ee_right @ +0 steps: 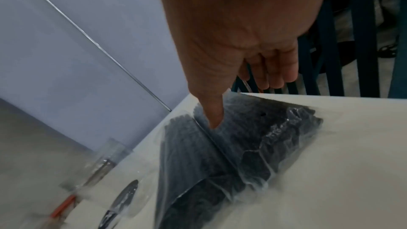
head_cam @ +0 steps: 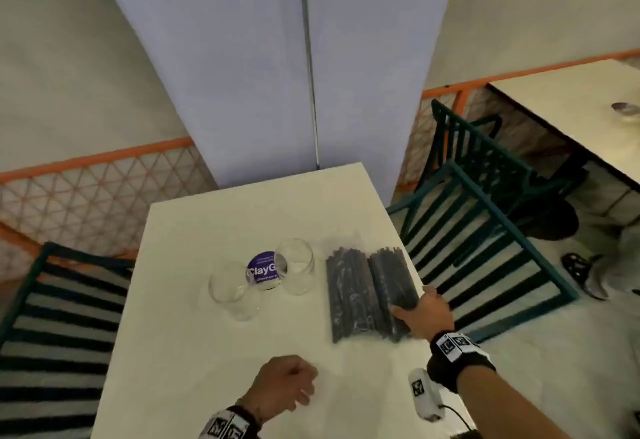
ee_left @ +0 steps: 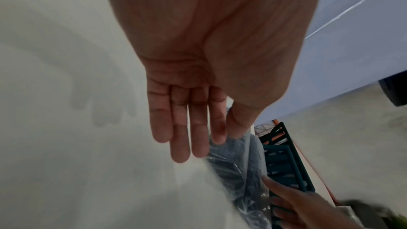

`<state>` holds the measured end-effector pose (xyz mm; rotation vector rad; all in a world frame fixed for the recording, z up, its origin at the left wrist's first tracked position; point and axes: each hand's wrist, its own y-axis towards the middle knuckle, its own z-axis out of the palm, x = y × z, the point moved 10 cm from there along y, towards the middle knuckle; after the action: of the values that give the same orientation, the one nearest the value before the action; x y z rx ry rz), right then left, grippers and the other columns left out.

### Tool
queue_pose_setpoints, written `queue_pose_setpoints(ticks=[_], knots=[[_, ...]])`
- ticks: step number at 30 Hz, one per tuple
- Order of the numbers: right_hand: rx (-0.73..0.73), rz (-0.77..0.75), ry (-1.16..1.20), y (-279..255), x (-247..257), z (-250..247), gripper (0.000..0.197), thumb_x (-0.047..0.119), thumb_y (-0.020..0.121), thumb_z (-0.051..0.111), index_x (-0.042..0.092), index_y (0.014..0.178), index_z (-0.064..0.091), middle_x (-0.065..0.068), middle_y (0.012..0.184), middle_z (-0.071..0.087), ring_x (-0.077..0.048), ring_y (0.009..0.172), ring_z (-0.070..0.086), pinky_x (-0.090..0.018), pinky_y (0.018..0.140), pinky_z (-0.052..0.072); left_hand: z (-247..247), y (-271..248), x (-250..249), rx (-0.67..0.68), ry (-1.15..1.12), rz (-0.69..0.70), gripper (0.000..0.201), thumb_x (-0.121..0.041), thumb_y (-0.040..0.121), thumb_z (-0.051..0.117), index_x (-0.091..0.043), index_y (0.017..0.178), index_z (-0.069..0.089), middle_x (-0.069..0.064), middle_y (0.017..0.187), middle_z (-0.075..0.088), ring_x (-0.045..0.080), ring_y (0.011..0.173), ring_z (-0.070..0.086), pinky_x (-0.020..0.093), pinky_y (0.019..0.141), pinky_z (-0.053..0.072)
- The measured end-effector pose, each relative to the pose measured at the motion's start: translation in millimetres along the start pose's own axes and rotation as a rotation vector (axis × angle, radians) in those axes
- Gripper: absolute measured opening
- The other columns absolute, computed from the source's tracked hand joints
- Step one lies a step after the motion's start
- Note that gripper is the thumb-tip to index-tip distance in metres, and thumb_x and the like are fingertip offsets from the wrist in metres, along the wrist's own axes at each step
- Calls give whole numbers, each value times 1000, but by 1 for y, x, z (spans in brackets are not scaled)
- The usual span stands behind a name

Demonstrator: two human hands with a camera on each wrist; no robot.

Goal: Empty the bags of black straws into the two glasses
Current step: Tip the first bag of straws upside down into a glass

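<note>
Two clear bags of black straws lie side by side on the white table (head_cam: 214,352), the left bag (head_cam: 349,296) (ee_right: 187,149) and the right bag (head_cam: 391,282) (ee_right: 264,137). My right hand (head_cam: 424,310) (ee_left: 297,203) holds the right bag's near end, thumb (ee_right: 214,116) on top and fingers down its outer side at the table edge. Two empty glasses (head_cam: 233,295) (head_cam: 296,265) stand left of the bags. My left hand (head_cam: 287,383) (ee_left: 189,128) hovers over the table's front with straight fingers and holds nothing.
A purple round coaster (head_cam: 261,270) lies between the glasses. Green slatted chairs stand left (head_cam: 52,317) and right (head_cam: 485,230) of the table. A white pillar (head_cam: 277,57) rises behind it. A small white device with a cable (head_cam: 426,393) sits near the front right edge.
</note>
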<state>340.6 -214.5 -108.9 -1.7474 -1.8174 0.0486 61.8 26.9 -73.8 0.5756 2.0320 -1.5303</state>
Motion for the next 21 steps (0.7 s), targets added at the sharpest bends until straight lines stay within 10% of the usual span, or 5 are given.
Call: queue_pose_setpoints(ticks=[3,10,15,21], knots=[[59,33,43,21,-11,13,119,77,59,83,6,144,40,-14,129,64,-36,115,66,-45,97,59,17,15,-16,-6,12,-6,14,-19,96,69,-10,96,79,6,78,81,15,64,73,21,51,49],[356,110,390,22,-12,35,59,31,64,100,7,108,68,-7,89,76,-22,76,72,-30,61,58,57,38,-57,13,-103,-16,12,-22,99,68,-14,94,76,1,74,77,17,64,71,23,53,50],[449,33,673,-9,-10,13,59,17,66,98,14,118,71,-4,98,83,-26,93,79,-38,84,64,80,49,-93,-1,-157,43,34,-43,97,71,-11,106,75,7,91,82,13,76,74,28,64,57],[623,-218,733,-82,34,-21,71,10,62,101,20,126,69,-2,114,81,-22,106,78,-43,94,63,97,43,-148,36,-410,209,76,-61,57,95,-27,122,74,-5,117,82,15,113,76,35,98,61]])
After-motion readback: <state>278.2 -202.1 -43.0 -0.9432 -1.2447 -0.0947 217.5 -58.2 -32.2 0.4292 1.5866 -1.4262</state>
